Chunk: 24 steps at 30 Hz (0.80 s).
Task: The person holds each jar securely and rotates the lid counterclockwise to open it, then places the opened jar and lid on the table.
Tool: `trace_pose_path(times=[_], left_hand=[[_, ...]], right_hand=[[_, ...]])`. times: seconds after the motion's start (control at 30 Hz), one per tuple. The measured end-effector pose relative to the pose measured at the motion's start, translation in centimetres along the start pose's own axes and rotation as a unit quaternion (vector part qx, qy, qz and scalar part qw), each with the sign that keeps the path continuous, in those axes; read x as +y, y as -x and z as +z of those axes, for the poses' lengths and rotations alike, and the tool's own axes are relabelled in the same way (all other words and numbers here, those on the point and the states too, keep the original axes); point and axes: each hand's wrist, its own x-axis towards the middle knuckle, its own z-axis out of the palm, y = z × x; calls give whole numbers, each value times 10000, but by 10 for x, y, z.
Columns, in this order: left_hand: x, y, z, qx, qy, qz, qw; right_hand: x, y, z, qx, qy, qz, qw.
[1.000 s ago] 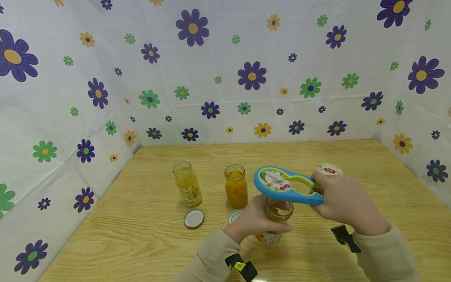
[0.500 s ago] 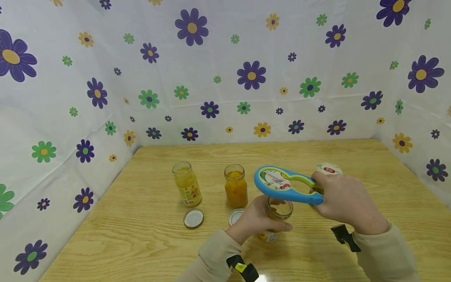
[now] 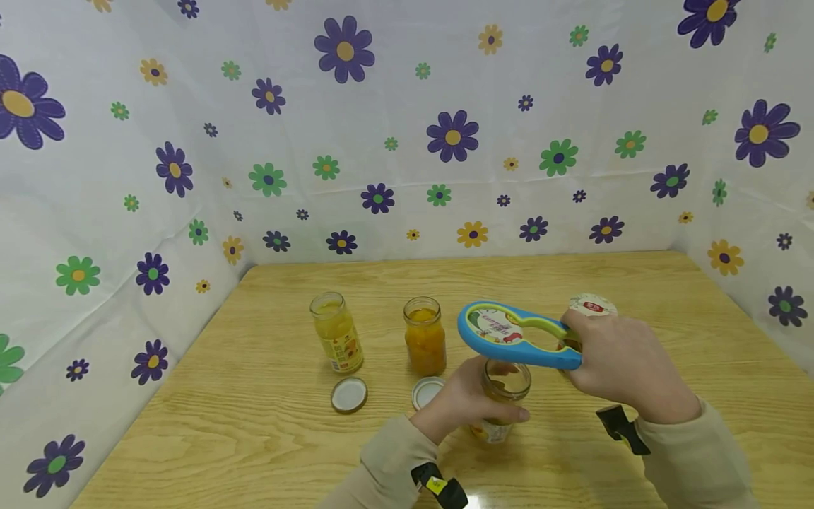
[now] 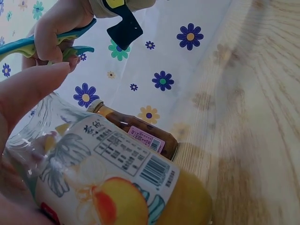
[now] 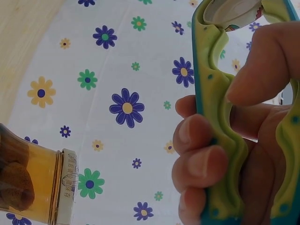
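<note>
Fingers (image 5: 199, 166) of the right hand (image 3: 626, 364) are curled round the handles of the blue jar opener (image 3: 528, 354), which carries a printed lid (image 3: 499, 325) in its wide loop; those of the left hand (image 3: 467, 399) grasp the peach-labelled jar (image 4: 122, 164), its mouth uncovered just below and beside the opener.

We note the following hazards; should the right hand slacken its squeeze, the lid could, in our judgement, slip from the loop and strike the jar's rim or the table (image 3: 222, 424); should the left hand tilt the jar, its contents could spill, there being no cover on it; a careless swing of the right hand could knock the capped jar (image 3: 593, 304) just behind it, or the opener could clip the orange jar (image 3: 426, 346) to its left.

As to pose, we find the right hand raised, back upward, its forearm reaching in from the lower right; the left thumb lies across the jar's near side, pointing right, the wrist low beside a loose lid (image 3: 427, 391); we cannot tell whether the jar's base touches the table.
</note>
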Motion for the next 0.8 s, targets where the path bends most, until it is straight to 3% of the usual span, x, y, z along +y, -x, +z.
trace_pose_path(times=[0.53,0.8], left_hand=[[0,0,0,-141,-6,-8,9999],[-5,-3,-5,-229,-332,-116,9991]], right_hand=[[0,0,0,-128,37,40,9999],[-1,0,1,-198,-26,73,9998]])
